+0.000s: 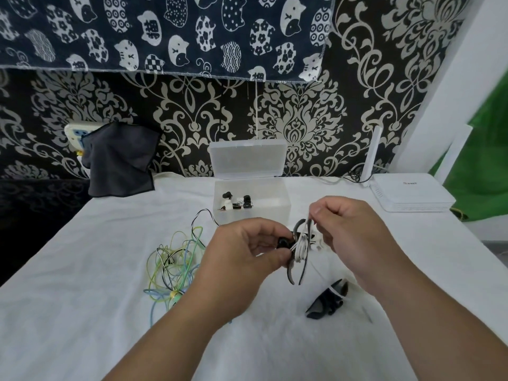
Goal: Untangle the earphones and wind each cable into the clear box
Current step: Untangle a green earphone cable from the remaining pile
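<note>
Left hand [244, 259] fingers clamped on white-cabled earphones [301, 247], right hand [354, 237] fingertips pinching their cable, both just near of open clear box [275, 203]; coloured cable tangle [176, 268] lies left.

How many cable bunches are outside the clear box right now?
2. A white cable bundle is held between the left hand and right hand; a coloured tangle lies on the table to their left. The tangle may hide several earphones. A black ear hook lies lower right.
</note>
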